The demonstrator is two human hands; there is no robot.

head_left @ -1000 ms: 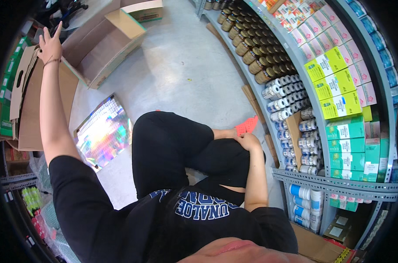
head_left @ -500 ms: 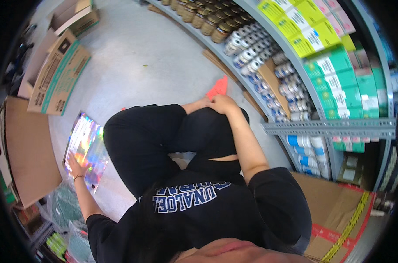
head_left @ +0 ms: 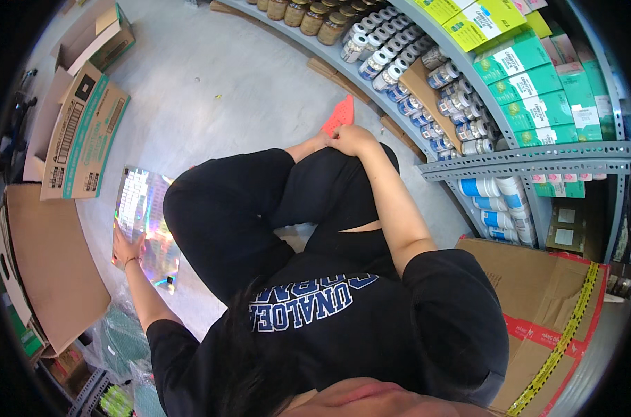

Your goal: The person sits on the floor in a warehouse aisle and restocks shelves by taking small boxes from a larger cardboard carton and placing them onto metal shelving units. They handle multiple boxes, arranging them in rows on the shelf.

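Flat on the floor at my left lies a shiny iridescent panel (head_left: 152, 240), its far part marked with a pale grid that looks like rows of keys. My left hand (head_left: 126, 249) rests on its left edge with the fingers apart, and a thin band circles that wrist. My right arm reaches forward across my bent leg. At its end my right hand (head_left: 352, 140) lies by the knee, its fingers curled over my bare ankle (head_left: 308, 148). Beyond the ankle shows a coral-red sock (head_left: 339, 115).
Open cardboard boxes (head_left: 86, 132) stand at left, with plastic-wrapped green goods (head_left: 124, 340) nearer me. A metal shelf (head_left: 537, 156) on the right holds jars (head_left: 333, 28), white bottles (head_left: 374, 64) and green cartons (head_left: 517, 90). A taped cardboard box (head_left: 530, 299) sits close at my right.
The view has shifted and tilted slightly. My left hand stays on the iridescent panel, nearer its left edge, with the fingers less spread out. My right hand keeps its place at the ankle.
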